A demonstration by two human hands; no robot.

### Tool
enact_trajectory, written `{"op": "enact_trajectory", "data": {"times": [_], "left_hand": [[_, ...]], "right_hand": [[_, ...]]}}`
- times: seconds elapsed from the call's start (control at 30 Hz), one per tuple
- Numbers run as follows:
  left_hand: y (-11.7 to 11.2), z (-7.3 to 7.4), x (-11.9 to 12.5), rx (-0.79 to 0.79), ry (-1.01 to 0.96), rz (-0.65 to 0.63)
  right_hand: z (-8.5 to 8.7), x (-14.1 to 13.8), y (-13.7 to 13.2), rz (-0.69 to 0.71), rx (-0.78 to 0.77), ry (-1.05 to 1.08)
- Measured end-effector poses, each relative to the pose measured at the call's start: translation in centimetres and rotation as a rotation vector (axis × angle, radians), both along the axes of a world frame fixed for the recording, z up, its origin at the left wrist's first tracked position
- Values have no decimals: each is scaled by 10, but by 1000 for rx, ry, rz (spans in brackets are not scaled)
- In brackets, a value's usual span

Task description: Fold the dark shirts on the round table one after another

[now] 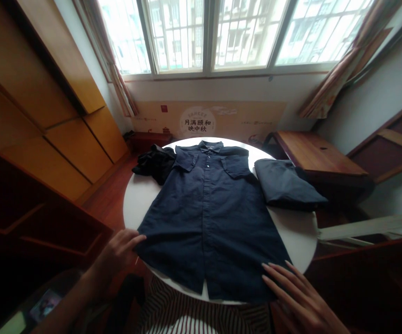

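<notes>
A dark navy button-up shirt (218, 218) lies spread face up on a round white table (134, 204), its collar at the far edge and its hem toward me. Both sleeves are folded in over the chest. My left hand (122, 243) pinches the shirt's left lower edge by the table's rim, thumb and fingers closed on the cloth. At the lower right corner of the hem rests my right hand (294, 292), its fingers stretched out and lying on the fabric.
A crumpled black garment (155, 162) sits at the table's far left. Folded dark clothing (287, 183) lies at the right, partly overhanging the edge. Beyond are a wooden desk (319, 150), a banner (228, 120) under the window and orange cabinets (65, 144) on the left.
</notes>
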State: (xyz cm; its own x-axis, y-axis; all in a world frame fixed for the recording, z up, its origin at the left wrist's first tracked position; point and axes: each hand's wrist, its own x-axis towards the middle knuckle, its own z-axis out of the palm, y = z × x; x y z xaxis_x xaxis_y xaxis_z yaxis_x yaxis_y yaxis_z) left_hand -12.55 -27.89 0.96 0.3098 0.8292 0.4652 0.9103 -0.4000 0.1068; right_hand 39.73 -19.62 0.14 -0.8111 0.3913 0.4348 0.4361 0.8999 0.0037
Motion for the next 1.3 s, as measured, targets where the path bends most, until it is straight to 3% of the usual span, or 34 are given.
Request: {"op": "enact_trajectory", "data": {"times": [0.2,0.33,0.43,0.6,0.83,1.1,1.3], "left_hand": [[4,-13,0,-101,-233,340],[-3,-19,-8,-127,-259,222],[-8,-17,-14,-85,-256,91],[-11,-13,-20,-145,-257,-57],[-14,-15,-27,-349,-357,0],[-21,-6,-20,-526,-515,256],[-19,8,-15,-670,-602,225]], "right_hand": [[-1,-31,0,94,-28,45],[-3,-20,3,86,-43,58],[-2,-12,2,98,-39,33],[3,-12,-2,105,17,31],[0,4,-3,72,82,-45],[-19,38,-2,-18,51,-38],[-14,40,-1,-32,-3,49]]}}
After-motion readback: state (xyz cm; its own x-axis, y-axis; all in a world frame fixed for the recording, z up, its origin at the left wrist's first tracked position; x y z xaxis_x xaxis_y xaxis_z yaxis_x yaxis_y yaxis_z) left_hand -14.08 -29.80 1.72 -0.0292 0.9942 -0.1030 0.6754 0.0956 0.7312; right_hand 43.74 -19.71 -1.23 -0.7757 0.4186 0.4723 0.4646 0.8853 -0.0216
